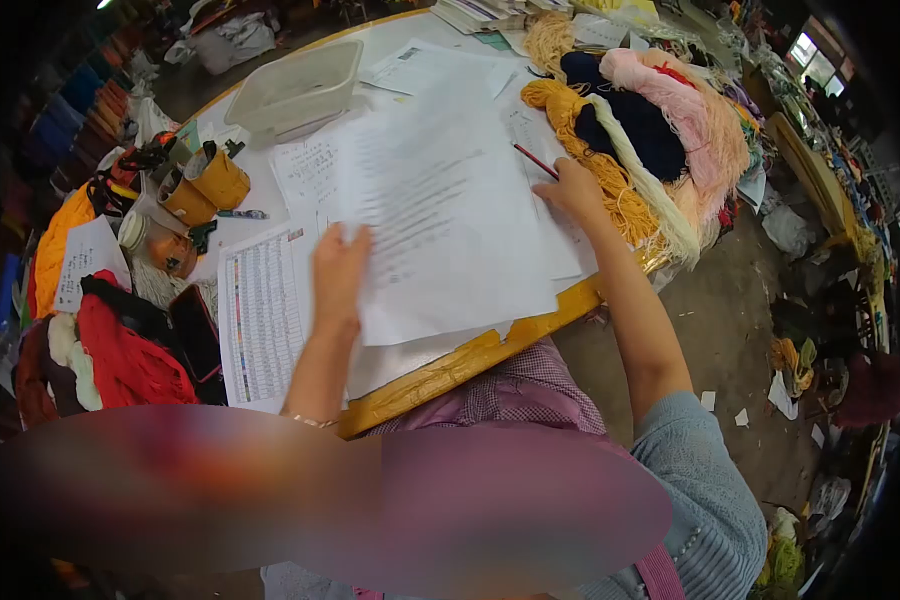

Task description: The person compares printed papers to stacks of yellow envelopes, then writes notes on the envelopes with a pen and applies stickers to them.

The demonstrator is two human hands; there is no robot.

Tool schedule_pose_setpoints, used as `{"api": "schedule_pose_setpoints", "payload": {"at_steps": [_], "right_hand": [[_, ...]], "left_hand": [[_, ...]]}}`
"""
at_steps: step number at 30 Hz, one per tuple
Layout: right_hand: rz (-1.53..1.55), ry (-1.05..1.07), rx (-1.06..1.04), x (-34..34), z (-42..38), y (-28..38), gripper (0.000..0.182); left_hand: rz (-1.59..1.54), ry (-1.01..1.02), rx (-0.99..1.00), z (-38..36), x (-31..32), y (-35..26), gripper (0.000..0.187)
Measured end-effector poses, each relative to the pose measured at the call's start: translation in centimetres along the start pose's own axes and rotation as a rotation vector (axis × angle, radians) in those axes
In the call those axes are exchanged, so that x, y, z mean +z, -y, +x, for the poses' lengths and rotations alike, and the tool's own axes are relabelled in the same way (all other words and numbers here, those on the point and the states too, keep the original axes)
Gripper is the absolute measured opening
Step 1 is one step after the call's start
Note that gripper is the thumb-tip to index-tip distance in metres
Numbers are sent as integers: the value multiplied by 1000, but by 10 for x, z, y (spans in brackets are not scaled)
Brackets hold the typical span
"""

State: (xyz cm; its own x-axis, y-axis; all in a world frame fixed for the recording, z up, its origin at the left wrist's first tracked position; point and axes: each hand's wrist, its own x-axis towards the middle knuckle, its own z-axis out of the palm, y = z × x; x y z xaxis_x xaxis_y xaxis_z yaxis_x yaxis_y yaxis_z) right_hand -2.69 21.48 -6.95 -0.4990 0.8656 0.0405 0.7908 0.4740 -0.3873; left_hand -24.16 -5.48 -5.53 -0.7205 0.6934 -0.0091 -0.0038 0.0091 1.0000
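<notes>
My left hand (pixel 340 270) is closed on the left edge of a large white sheet of paper (pixel 470 250), which is blurred by motion, its writing smeared. Between the fingers of my right hand (pixel 576 192) is a thin dark red pencil (pixel 535 160), pointing up and to the left. That hand is at the right side of the papers, close to the mustard yarn (pixel 560 105). Under and behind the large sheet lie other papers, among them a handwritten sheet (pixel 308 165). A printed chart (pixel 260 310) is left of my left wrist.
Skeins of navy (pixel 640 140) and pink yarn (pixel 695 110) pile up at the right. A translucent plastic tray (pixel 300 85) stands at the back. On the left are brown tape-like rolls (pixel 218 178), a phone (pixel 196 335) and red yarn (pixel 130 345). The yellow table edge (pixel 470 358) runs before me.
</notes>
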Motion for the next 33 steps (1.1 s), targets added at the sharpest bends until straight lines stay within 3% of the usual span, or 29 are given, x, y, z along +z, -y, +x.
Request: {"api": "schedule_pose_setpoints", "payload": {"at_steps": [2, 5, 7, 11, 12, 14, 15, 16, 17, 18, 19, 20, 22, 23, 25, 26, 28, 33], "right_hand": [[51, 4, 2, 5, -5, -12, 52], [165, -11, -115, 15, -21, -34, 45], [944, 184, 224, 5, -44, -24, 36], [994, 346, 273, -10, -53, -34, 55], [994, 344, 270, -13, -56, -28, 55], [1093, 75, 440, -15, -58, -13, 59], [1263, 174, 532, -10, -50, -27, 54], [1261, 183, 526, -11, -47, -31, 54], [961, 197, 328, -11, -44, -34, 50], [659, 201, 133, -10, -41, -35, 46], [690, -1, -10, 3, -40, -32, 42], [693, -3, -11, 8, -34, -31, 42], [398, -231, -167, 8, -18, -22, 42], [398, -231, -168, 8, -14, -18, 42], [413, -38, 8, 3, -5, -9, 40], [411, -40, 1, -1, -4, -7, 40], [236, 157, 97, -8, -2, -5, 39], [301, 91, -48, 10, -6, -22, 46]], "left_hand": [[-34, 40, -19, 7, 33, 26, 15], [228, 18, -47, 15, 62, 49, 18], [449, 61, 70, 13, 70, 47, 17], [490, 132, 160, 13, 74, 52, 18], [580, 230, 188, 14, 71, 51, 20], [670, 323, 218, 16, 68, 48, 22], [646, 326, 135, 16, 66, 39, 24], [620, 325, 50, 15, 64, 35, 25], [620, 316, 48, 16, 63, 42, 25], [807, 164, 250, 17, 64, 46, 29], [987, 7, 456, 18, 66, 49, 33], [990, 7, 459, 20, 66, 52, 33], [651, 192, 218, 12, 76, 23, 41], [651, 191, 219, 10, 82, 24, 41], [-67, 215, -72, 10, 91, 28, 47], [-70, 211, -67, 10, 92, 30, 47], [-62, 193, -141, 12, 92, 38, 49], [162, 193, -115, 22, 93, 42, 43]]}}
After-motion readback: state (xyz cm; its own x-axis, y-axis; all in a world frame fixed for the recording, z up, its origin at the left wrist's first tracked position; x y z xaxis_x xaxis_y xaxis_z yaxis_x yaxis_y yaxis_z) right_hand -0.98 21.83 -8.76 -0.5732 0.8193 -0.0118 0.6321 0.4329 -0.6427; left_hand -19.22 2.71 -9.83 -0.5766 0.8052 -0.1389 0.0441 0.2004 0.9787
